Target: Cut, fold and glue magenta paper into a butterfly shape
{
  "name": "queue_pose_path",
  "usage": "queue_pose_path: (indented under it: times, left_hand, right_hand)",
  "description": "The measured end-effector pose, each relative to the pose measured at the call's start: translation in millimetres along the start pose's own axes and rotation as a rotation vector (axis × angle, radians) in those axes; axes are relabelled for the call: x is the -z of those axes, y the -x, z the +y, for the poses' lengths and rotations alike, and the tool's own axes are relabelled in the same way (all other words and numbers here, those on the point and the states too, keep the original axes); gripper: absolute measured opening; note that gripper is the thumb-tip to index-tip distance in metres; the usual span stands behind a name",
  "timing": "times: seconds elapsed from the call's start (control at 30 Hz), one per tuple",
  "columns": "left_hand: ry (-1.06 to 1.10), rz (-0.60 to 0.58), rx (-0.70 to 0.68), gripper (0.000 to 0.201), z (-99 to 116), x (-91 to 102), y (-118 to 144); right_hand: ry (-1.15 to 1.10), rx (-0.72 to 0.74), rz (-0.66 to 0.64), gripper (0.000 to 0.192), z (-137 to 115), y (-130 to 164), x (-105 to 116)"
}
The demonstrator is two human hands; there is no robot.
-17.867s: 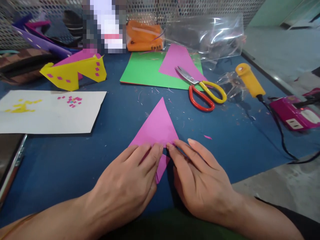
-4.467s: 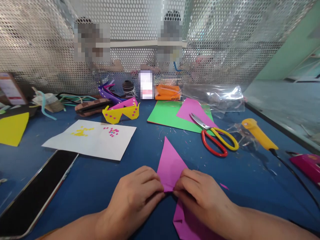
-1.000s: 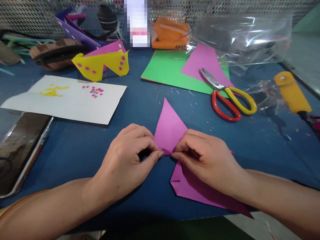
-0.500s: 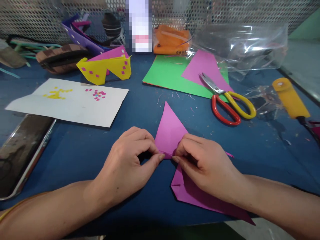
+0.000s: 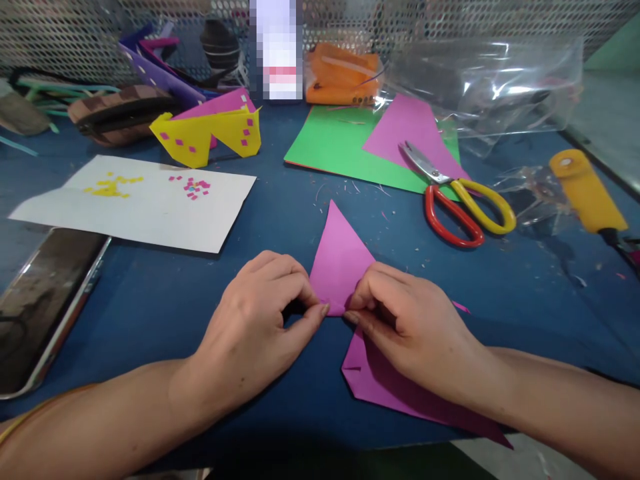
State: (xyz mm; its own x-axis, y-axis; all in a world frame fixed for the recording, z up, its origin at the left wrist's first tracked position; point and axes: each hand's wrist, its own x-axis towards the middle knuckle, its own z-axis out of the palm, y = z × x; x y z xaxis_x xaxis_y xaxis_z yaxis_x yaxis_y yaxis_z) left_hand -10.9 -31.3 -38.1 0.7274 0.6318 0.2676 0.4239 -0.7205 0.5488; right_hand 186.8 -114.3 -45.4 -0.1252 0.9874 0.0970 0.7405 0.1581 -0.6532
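Note:
A pink paper piece (image 5: 339, 257) with a pointed top lies on the blue table, a narrow fold along its near edge. My left hand (image 5: 267, 317) pinches the left end of that edge between thumb and fingers. At the right end, my right hand (image 5: 407, 323) pinches the same edge, covering part of the sheet. Under my right hand and forearm rests a second pink paper piece (image 5: 390, 390), folded at its left corner and partly hidden. A thin pink strip (image 5: 461, 307) lies just beyond my right hand.
Red-and-yellow-handled scissors (image 5: 453, 193) lie partly over green paper (image 5: 330, 147). White paper (image 5: 165, 220) holds small yellow and pink bits. Yellow paper shapes (image 5: 193, 140) stand behind it. A phone (image 5: 45, 300) lies left; a yellow tool (image 5: 587, 190) and clear plastic (image 5: 500, 87) are right.
The narrow strip along the pink paper's near edge looks flatter now. Both hands keep their pinch in nearly the same place. The view has shifted slightly.

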Motion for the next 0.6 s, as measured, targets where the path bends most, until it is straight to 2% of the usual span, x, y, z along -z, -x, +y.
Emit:
queue_pose_path:
  times: [0.27,0.43,0.5,0.6]
  left_hand:
    - [-0.022,-0.002,-0.009,0.019,-2.3,-1.4,-1.6]
    - [-0.025,-0.015,-0.015,0.021,-2.4,-0.5,-1.4]
    - [-0.019,-0.019,-0.01,0.021,-2.1,-0.2,-1.6]
    - [-0.009,-0.023,-0.007,0.02,-2.0,-0.5,-1.6]
  right_hand:
    - [-0.01,-0.011,-0.003,0.013,0.1,-1.0,0.8]
    - [-0.175,-0.008,0.026,0.009,2.9,-0.6,5.5]
    - [-0.161,0.055,0.062,0.009,3.3,1.8,9.0]
    - [0.047,0.25,0.092,0.02,2.8,7.1,15.2]
